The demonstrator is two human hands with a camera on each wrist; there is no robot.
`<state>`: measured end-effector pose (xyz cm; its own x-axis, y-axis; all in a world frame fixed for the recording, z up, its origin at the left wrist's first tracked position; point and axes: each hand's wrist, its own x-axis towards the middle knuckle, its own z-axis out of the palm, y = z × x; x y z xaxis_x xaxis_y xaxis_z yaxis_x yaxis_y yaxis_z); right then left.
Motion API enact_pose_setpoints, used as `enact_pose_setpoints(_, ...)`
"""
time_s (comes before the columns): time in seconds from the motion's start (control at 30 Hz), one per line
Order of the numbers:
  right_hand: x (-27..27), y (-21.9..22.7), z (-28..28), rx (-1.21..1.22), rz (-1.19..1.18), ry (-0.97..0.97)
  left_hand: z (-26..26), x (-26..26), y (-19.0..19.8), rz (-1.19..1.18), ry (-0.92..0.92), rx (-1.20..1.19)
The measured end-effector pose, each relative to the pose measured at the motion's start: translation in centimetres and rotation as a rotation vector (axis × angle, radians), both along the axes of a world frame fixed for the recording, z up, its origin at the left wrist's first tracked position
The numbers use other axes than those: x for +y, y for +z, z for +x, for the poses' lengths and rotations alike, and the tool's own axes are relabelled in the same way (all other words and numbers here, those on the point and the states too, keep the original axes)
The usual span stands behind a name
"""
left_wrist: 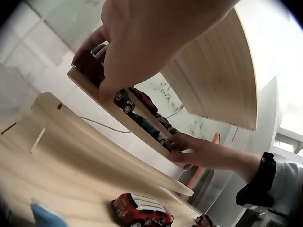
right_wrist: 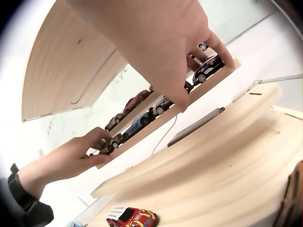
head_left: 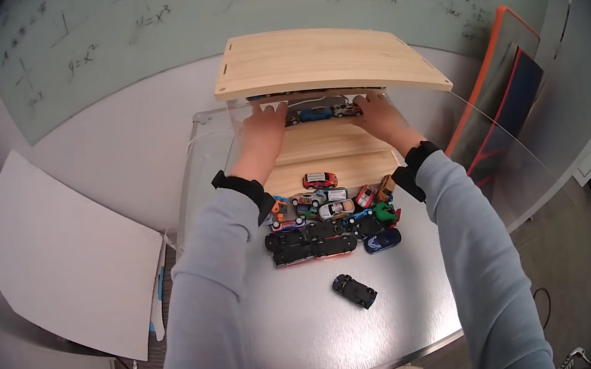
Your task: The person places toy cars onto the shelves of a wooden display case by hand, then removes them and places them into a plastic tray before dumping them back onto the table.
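A narrow wooden shelf board (left_wrist: 120, 118) (right_wrist: 142, 136) carries small toy cars in two rows, among them a blue car (head_left: 316, 114) (right_wrist: 136, 126). At its left end my left hand (head_left: 263, 134) (left_wrist: 137, 42) (right_wrist: 71, 156) grips the board, fingers over the cars. The opposite end is gripped by my right hand (head_left: 383, 123) (right_wrist: 156, 42) (left_wrist: 208, 153), thumb at the front edge. The board is held off the wooden pieces below, beneath a large wooden top panel (head_left: 322, 52). Parts of the fingertips are hidden.
Near the lower wooden step (head_left: 339, 171) sits a red toy car (head_left: 320, 180) (left_wrist: 142, 209) (right_wrist: 132, 217). Several toy cars, some upside down, are heaped on the metallic table (head_left: 294, 336). One black upturned car (head_left: 354, 291) lies apart in front. A transparent panel (head_left: 488, 157) stands right.
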<state>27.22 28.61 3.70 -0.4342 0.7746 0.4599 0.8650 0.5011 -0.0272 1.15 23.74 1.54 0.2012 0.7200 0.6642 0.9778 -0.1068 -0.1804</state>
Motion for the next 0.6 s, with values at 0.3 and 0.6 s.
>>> enact_pose_setpoints(0.3,-1.1,0.9,0.5,0.048,0.013,0.147,0.9,-2.6,1.7,0.085,-0.110,-0.026)
enact_pose_setpoints(0.6,-11.7,0.4,1.1,0.115,-0.468,0.293,2.1,-12.0,1.2,-0.600,-0.418,-0.375)
